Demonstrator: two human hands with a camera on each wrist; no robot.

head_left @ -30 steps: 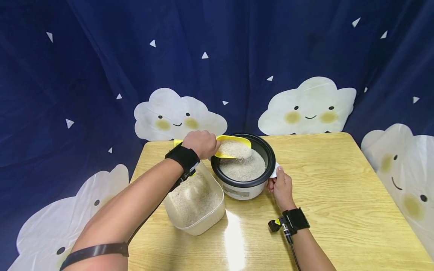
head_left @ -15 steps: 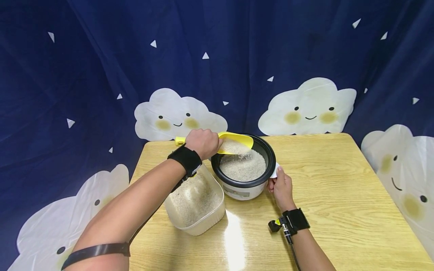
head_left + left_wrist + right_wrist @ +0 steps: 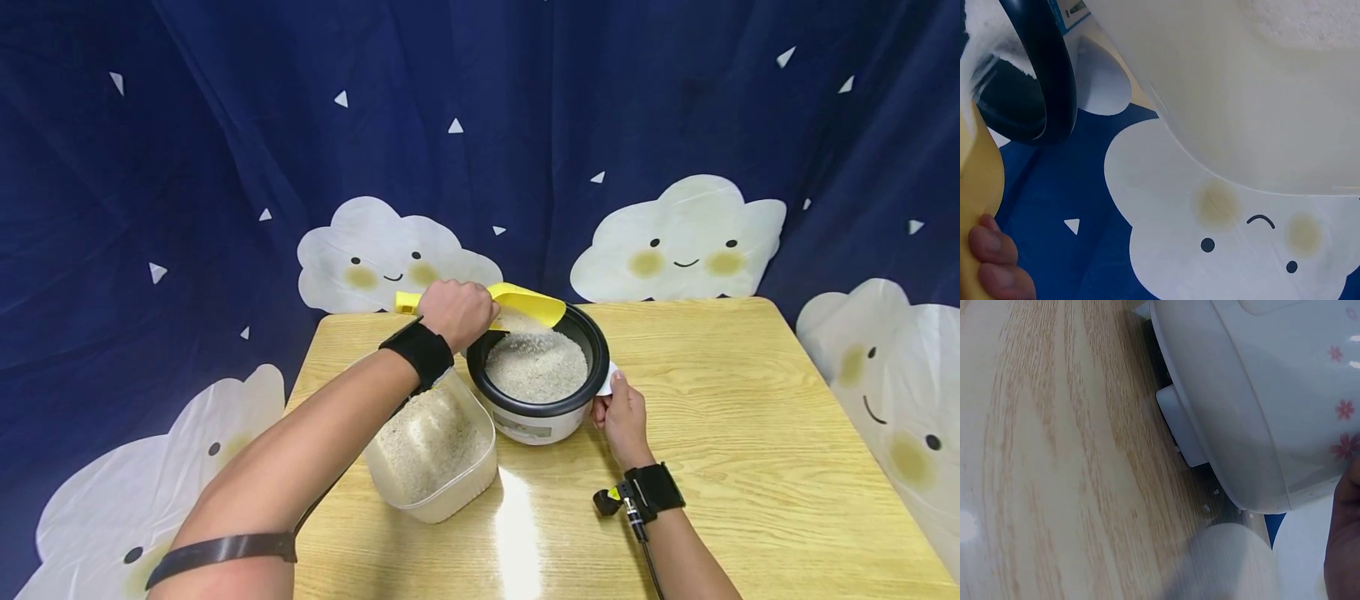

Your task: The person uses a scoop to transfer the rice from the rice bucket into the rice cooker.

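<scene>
My left hand [image 3: 459,312] grips the handle of a yellow scoop [image 3: 542,307]. It is tipped over a white rice cooker with a black rim [image 3: 602,354], and rice slides off it onto the rice [image 3: 540,375] inside. In the left wrist view a white stream falls past the dark rim [image 3: 1063,81], beside the scoop [image 3: 982,181]. My right hand [image 3: 625,417] holds the cooker's white side handle [image 3: 610,380]; its fingers are partly hidden beneath. Pink flowers mark the cooker's wall [image 3: 1235,406] in the right wrist view.
Left of the cooker stands a translucent plastic tub [image 3: 450,492] with rice in it, partly under my left forearm. A few stray grains [image 3: 1206,508] lie by the cooker's base. Behind the wooden table [image 3: 750,433] hangs a blue curtain [image 3: 480,67] with clouds.
My left hand has risen slightly and shifted right. The scoop has tilted further, and less rice shows in it. My right hand stays on the handle.
</scene>
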